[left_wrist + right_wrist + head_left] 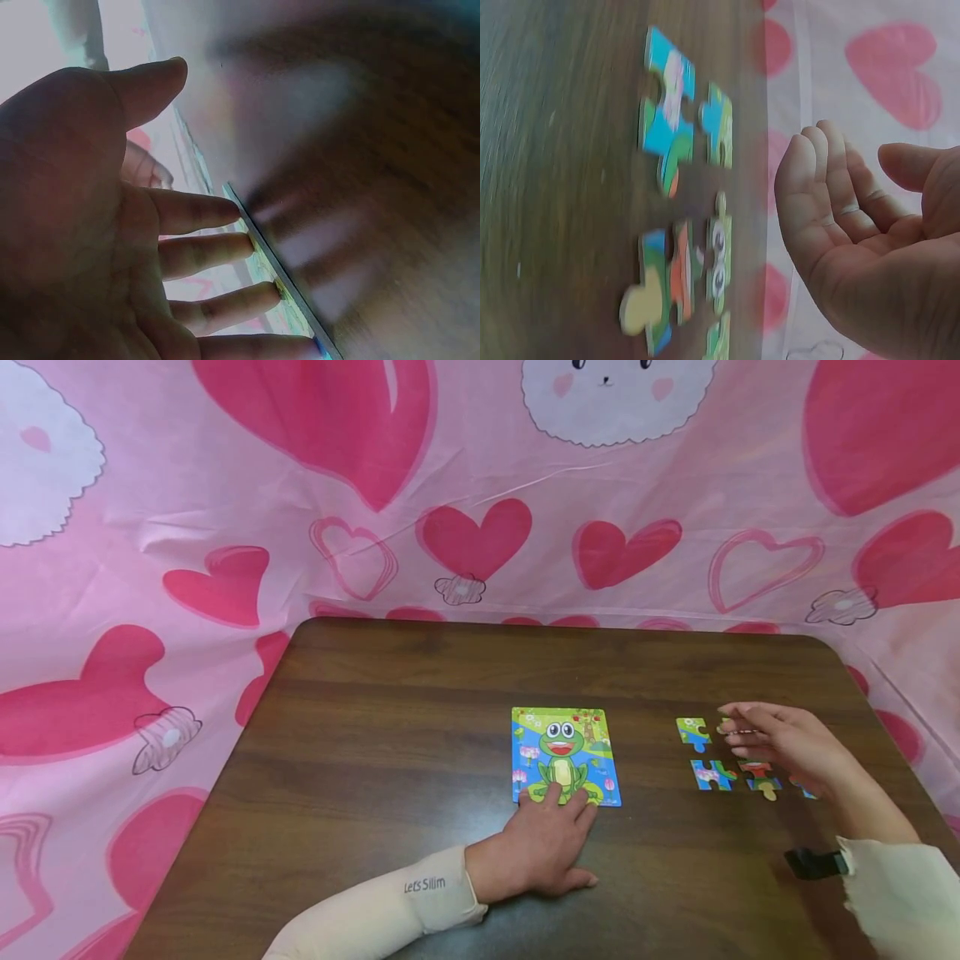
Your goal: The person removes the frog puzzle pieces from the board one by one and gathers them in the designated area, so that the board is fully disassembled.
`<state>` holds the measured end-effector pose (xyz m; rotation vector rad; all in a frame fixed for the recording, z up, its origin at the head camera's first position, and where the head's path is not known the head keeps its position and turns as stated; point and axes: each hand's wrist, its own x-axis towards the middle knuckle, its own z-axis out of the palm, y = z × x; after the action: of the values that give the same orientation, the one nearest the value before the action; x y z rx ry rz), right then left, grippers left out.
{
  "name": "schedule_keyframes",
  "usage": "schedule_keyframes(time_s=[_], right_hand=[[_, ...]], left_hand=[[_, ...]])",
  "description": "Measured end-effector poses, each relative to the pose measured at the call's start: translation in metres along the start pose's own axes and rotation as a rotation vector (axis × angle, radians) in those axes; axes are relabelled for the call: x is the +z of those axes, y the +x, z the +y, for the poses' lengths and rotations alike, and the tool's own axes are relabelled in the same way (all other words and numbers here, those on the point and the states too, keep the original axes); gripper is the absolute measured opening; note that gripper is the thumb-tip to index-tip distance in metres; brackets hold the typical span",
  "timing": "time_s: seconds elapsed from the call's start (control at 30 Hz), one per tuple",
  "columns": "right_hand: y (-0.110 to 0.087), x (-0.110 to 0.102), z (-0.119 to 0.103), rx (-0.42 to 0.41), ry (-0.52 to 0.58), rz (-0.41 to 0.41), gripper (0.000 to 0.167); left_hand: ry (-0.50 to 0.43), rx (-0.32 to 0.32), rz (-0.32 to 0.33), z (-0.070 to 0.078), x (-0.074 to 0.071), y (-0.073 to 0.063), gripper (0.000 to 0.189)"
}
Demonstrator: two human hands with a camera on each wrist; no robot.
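Note:
In the head view my left hand [551, 839] rests its spread, straight fingertips on the near edge of a square frog picture board [562, 735]. The left wrist view shows those fingertips along the board's thin edge [281, 266], thumb held apart. Over at the right, my right hand [791, 743] hovers above several loose jigsaw pieces, fingers loosely bent and holding nothing. Left of it lie a green-and-blue piece [692, 734] and a blue piece with a pink flower [710, 774]. A piece with the frog's eyes [720, 259] shows in the right wrist view. The hand partly hides other pieces.
The pieces lie flat on a dark brown wooden table [375, 735], to the right of the frog board. Behind the table hangs a pink cloth [465, 468] with heart prints. A black strap [816, 863] sits at the right cuff.

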<state>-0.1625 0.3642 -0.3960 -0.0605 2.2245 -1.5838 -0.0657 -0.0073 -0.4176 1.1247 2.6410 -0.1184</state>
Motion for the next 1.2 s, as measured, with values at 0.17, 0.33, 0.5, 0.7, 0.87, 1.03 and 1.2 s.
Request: schedule_keyframes(time_s=[0.17, 0.33, 0.5, 0.7, 0.87, 1.03, 1.2], right_hand=[[0.007, 0.017, -0.009, 0.006, -0.038, -0.018, 0.028], [0.014, 0.034, -0.015, -0.031, -0.001, -0.058, 0.037], [0.022, 0.049, -0.017, -0.055, 0.082, -0.098, 0.032], [0.03, 0.066, -0.022, -0.042, 0.095, -0.128, 0.038], [0.037, 0.084, -0.029, 0.0, 0.077, -0.14, 0.057], [0.044, 0.103, -0.037, 0.037, 0.078, -0.153, 0.061], [0.051, 0.119, -0.045, 0.056, 0.084, -0.183, 0.059]], left_hand=[[-0.011, -0.004, -0.024, 0.001, 0.0, 0.001, 0.084], [-0.017, -0.015, -0.053, 0.002, 0.0, 0.002, 0.086], [-0.018, -0.022, -0.071, 0.003, 0.001, 0.003, 0.087], [-0.025, -0.032, -0.089, 0.004, 0.002, 0.006, 0.087], [-0.011, -0.039, -0.097, 0.006, 0.001, 0.006, 0.087], [0.013, -0.058, -0.081, 0.009, 0.0, 0.005, 0.087], [0.052, -0.067, -0.063, 0.013, 0.0, 0.003, 0.087]])
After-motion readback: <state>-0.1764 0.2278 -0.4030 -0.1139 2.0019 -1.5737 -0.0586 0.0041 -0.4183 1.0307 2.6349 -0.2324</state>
